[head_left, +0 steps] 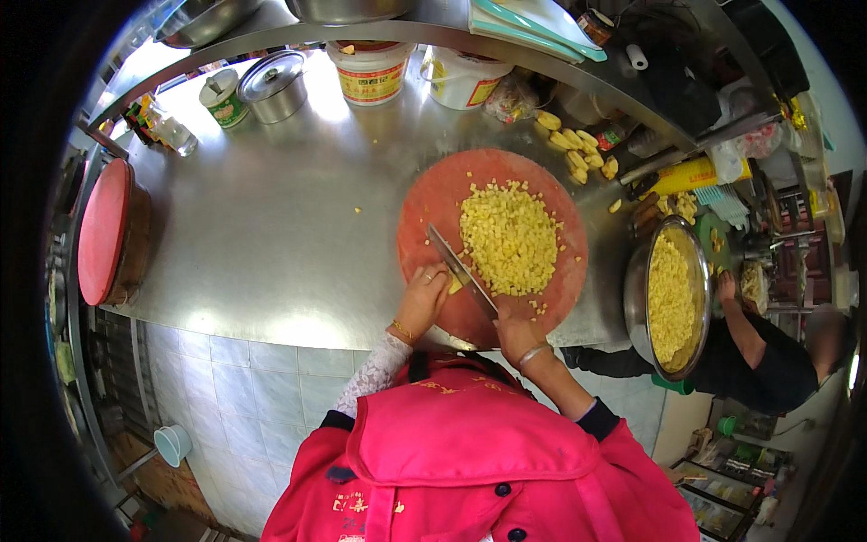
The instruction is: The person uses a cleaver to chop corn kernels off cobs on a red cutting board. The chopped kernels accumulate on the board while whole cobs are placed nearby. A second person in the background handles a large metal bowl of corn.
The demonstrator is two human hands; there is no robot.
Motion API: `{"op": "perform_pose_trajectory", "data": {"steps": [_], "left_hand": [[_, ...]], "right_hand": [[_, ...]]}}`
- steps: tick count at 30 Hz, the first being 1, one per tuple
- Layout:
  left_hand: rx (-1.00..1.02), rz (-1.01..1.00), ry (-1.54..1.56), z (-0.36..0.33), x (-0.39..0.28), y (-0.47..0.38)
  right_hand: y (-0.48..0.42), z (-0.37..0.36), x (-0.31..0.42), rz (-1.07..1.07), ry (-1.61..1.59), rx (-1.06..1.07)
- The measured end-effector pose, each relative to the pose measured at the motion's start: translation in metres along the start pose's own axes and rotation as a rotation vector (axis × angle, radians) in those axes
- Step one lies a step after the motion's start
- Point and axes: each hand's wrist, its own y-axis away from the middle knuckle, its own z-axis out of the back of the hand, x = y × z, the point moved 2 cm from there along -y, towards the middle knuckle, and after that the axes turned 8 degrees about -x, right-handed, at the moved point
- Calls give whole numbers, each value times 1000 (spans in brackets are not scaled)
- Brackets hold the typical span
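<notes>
A round red cutting board (433,190) lies on the steel table before me. My right hand (518,332) grips the handle of a kitchen knife (467,274), whose blade slants up and left across the board. Pressed down by my left hand (427,295), a pale yellow potato-like piece (458,280) sits against the near side of the blade. Beyond the blade spreads a heap of small yellow dice (511,237), with a few loose cubes around it. My fingers hide part of the held piece, and my right hand covers the knife handle.
A steel bowl of yellow dice (670,298) stands at the right, with a co-worker (758,359) beyond it. Peeled pieces (576,146) lie behind the board. Buckets (372,74) and a lidded pot (273,87) line the back under a shelf (433,32). A second red board (105,234) is at left.
</notes>
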Motion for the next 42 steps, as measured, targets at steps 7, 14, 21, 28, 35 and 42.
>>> {"op": "perform_pose_trajectory", "data": {"steps": [7, 14, 21, 28, 35, 42], "left_hand": [[27, 42, 16, 0, -1, 0], [47, 66, 40, 1, -3, -2], [-78, 141, 120, 15, -5, 1], [-76, 106, 80, 12, 3, 0], [-73, 76, 60, 12, 3, -1], [-42, 66, 52, 10, 7, -1]], "right_hand": [[40, 41, 7, -251, -71, 433], [16, -24, -7, -75, -51, 156], [5, 1, -2, -181, -63, 277], [35, 36, 11, -180, -19, 397], [44, 34, 8, -217, -47, 438], [21, -4, 7, -236, -67, 423]]}}
